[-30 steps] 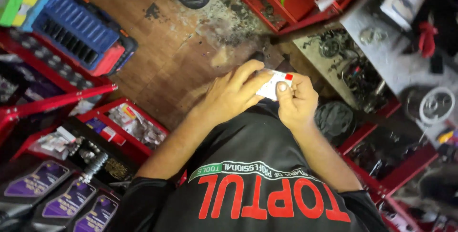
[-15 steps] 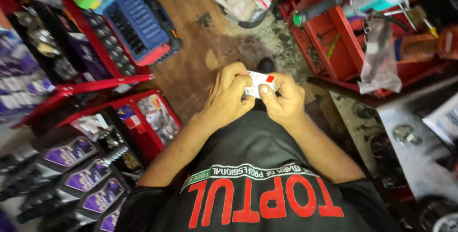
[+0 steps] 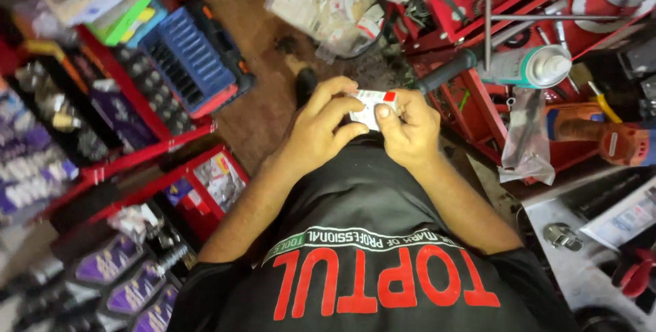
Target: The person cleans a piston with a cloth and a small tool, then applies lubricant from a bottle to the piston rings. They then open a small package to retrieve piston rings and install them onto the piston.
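Left hand [image 3: 321,130] and right hand [image 3: 410,127] both pinch small white packet [image 3: 369,108], left of spray can [image 3: 526,67], above shirt [image 3: 369,236].

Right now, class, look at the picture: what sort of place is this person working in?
Probably a repair workshop: a red tool trolley holding wrenches, a spray can and a blue socket case surround the hands.

Your left hand [image 3: 318,130] and right hand [image 3: 410,130] meet in front of your chest, a small box [image 3: 371,104] between them. A socket case [image 3: 188,59] lies on the floor [image 3: 256,110] to your left; a spray can [image 3: 529,67] lies in the tool cart [image 3: 478,4] to your right
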